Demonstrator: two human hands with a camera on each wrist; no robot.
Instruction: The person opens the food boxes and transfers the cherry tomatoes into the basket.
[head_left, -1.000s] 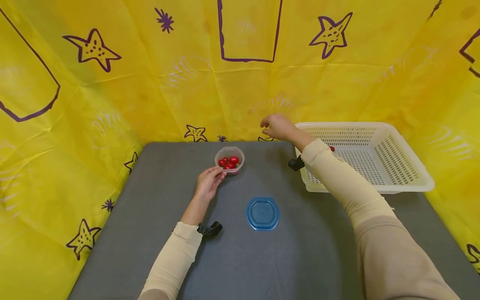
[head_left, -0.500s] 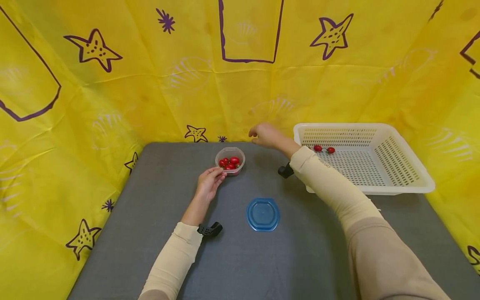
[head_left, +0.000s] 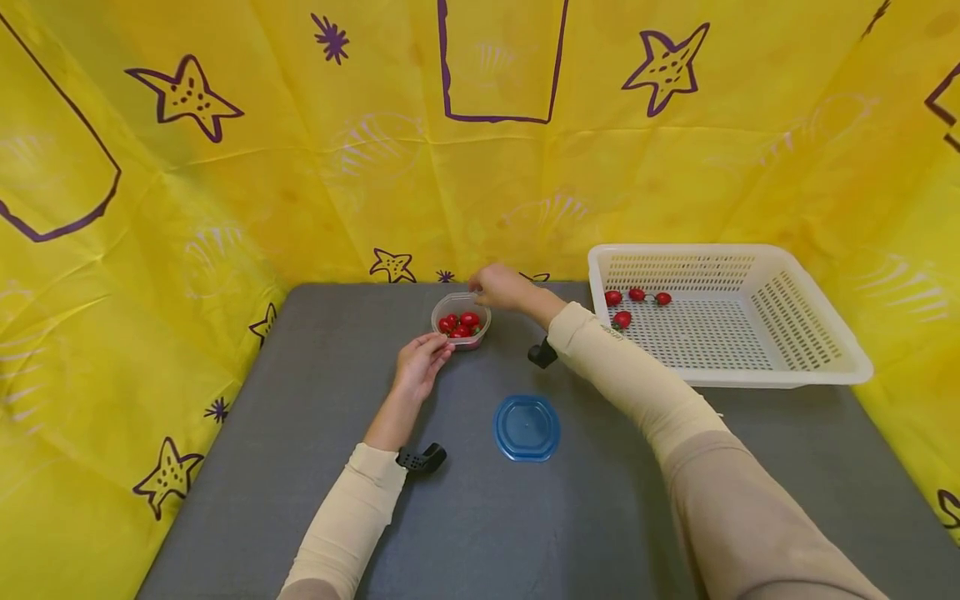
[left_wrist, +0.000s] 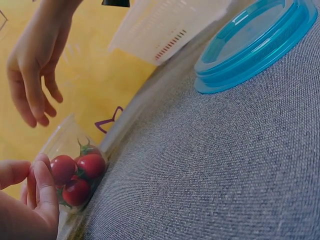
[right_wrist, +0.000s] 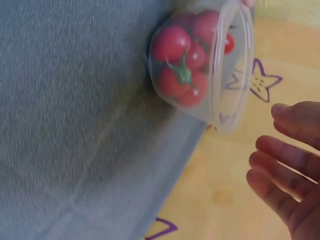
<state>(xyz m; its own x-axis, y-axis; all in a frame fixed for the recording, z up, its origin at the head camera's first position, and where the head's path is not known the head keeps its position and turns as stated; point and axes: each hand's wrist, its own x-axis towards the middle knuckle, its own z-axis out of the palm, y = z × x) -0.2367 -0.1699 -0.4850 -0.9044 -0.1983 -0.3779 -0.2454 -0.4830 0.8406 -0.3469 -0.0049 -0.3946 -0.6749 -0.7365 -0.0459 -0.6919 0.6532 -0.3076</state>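
Observation:
A small clear plastic container [head_left: 462, 342] with several red cherry tomatoes [head_left: 469, 319] in it stands near the table's back edge. My left hand [head_left: 420, 365] pinches its near rim between thumb and fingers. Above the container's far right rim is my right hand [head_left: 504, 287], its fingers loosely bent; in the right wrist view the right hand [right_wrist: 292, 165] holds nothing and is apart from the rim. Green stems show on the tomatoes [left_wrist: 91, 166] in the left wrist view.
To the right stands a white perforated basket [head_left: 787, 367] with several more tomatoes [head_left: 622, 319] at its left end. A blue lid [head_left: 527, 428] lies flat on the grey table [head_left: 480, 525]. Yellow patterned cloth [head_left: 480, 192] hangs behind and at the sides.
My right hand has moved left from beside the basket to above the container, uncovering the tomatoes at the basket's left end. The left hand has stayed on the rim.

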